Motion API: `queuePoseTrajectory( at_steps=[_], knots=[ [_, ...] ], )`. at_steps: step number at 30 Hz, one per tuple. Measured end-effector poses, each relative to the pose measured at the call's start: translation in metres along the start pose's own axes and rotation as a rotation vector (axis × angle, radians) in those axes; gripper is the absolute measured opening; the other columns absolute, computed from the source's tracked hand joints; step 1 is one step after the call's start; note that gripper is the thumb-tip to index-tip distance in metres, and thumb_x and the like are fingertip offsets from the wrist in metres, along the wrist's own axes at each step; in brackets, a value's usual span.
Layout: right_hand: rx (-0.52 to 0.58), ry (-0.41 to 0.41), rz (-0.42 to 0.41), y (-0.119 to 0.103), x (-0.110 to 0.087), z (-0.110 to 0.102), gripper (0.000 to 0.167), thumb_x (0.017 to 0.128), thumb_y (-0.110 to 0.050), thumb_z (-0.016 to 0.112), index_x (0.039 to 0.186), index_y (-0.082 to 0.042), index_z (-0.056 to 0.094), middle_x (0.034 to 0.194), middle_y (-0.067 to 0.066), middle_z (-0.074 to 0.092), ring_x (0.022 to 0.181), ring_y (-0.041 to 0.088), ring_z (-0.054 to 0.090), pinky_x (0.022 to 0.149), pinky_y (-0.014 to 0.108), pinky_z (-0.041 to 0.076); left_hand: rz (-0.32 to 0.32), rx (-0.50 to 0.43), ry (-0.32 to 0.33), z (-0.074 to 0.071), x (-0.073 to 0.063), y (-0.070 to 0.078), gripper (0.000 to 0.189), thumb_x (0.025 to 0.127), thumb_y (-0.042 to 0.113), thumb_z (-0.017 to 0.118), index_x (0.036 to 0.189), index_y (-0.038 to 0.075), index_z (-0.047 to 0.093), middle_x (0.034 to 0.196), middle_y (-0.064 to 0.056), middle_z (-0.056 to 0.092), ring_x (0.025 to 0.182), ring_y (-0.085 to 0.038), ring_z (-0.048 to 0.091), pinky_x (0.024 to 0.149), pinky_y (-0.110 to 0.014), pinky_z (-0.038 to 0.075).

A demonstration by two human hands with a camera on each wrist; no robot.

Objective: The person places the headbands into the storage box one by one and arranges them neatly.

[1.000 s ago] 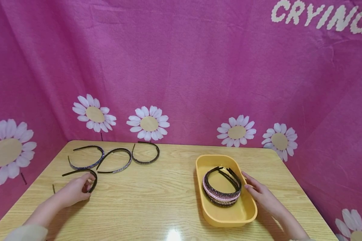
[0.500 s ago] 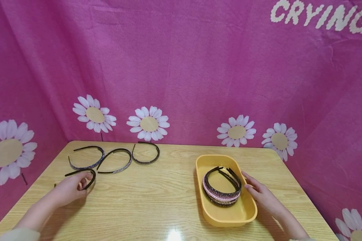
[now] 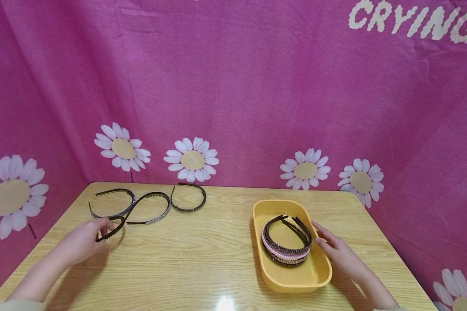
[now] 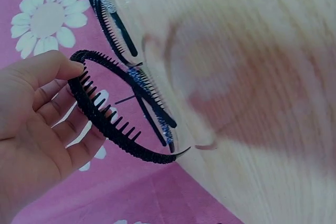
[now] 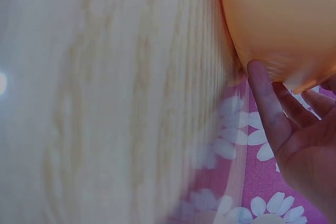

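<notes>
My left hand pinches a black headband between thumb and fingers, just above the table's left side. In the left wrist view its inner comb teeth show and the band stands tilted. Close behind it lie a blue glittery headband, a silver glittery headband and a dark headband. At the right, my right hand touches the side of a yellow tray with fairly straight fingers. Inside the tray is a stack of headbands, dark ones and a pink headband.
The wooden table has a glossy top that mirrors light. A pink cloth printed with daisies hangs behind and along both sides of it.
My left hand has lifted the black headband and turned it, shifting slightly left, so its ends no longer point out to the left. The right hand and tray have stayed still.
</notes>
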State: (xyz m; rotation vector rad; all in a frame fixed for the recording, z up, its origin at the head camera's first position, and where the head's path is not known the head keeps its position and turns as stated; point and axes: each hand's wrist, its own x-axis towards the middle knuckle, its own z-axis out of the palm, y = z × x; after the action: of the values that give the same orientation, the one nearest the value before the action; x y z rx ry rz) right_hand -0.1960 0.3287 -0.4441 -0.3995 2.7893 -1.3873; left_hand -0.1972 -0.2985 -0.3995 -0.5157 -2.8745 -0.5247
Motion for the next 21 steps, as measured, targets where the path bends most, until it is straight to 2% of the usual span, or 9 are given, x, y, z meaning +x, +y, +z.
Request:
queuePoseTrajectory(
  at_steps=[4, 8, 14, 21],
  knots=[
    [-0.014, 0.005, -0.004, 0.000, 0.001, 0.000, 0.051, 0.100, -0.020, 0.046, 0.145, -0.003, 0.033, 0.139, 0.033, 0.040, 0.128, 0.045, 0.037, 0.089, 0.013, 0.038, -0.019, 0.035, -0.012, -0.006, 0.001, 0.003, 0.025, 0.065, -0.001, 0.072, 0.086, 0.006, 0.060, 0.075, 0.003, 0.055, 0.067, -0.013, 0.048, 0.058, -0.032, 0.043],
    [-0.024, 0.006, -0.002, 0.000, 0.001, 0.000, 0.051, 0.100, -0.020, 0.046, 0.145, -0.003, 0.033, 0.139, 0.033, 0.040, 0.128, 0.045, 0.038, 0.089, 0.014, 0.039, -0.027, 0.053, 0.004, -0.010, 0.002, 0.004, 0.024, 0.064, -0.001, 0.071, 0.083, 0.006, 0.059, 0.077, 0.000, 0.055, 0.071, -0.016, 0.052, 0.062, -0.037, 0.046],
    [-0.025, 0.002, -0.007, 0.000, 0.001, 0.000, 0.051, 0.100, -0.021, 0.046, 0.145, -0.004, 0.032, 0.140, 0.032, 0.039, 0.128, 0.044, 0.037, 0.090, 0.014, 0.039, -0.024, 0.053, 0.029, -0.018, 0.003, 0.009, 0.021, 0.065, -0.002, 0.067, 0.082, 0.006, 0.057, 0.077, 0.000, 0.052, 0.070, -0.016, 0.048, 0.059, -0.033, 0.043],
    [-0.041, 0.013, -0.009, 0.001, 0.002, 0.001, 0.050, 0.099, -0.020, 0.047, 0.145, -0.003, 0.033, 0.139, 0.032, 0.040, 0.127, 0.044, 0.038, 0.090, 0.014, 0.038, 0.004, 0.062, 0.090, -0.025, 0.007, 0.020, 0.019, 0.067, -0.001, 0.065, 0.081, 0.009, 0.058, 0.074, 0.002, 0.050, 0.068, -0.013, 0.045, 0.057, -0.030, 0.040]
  ],
)
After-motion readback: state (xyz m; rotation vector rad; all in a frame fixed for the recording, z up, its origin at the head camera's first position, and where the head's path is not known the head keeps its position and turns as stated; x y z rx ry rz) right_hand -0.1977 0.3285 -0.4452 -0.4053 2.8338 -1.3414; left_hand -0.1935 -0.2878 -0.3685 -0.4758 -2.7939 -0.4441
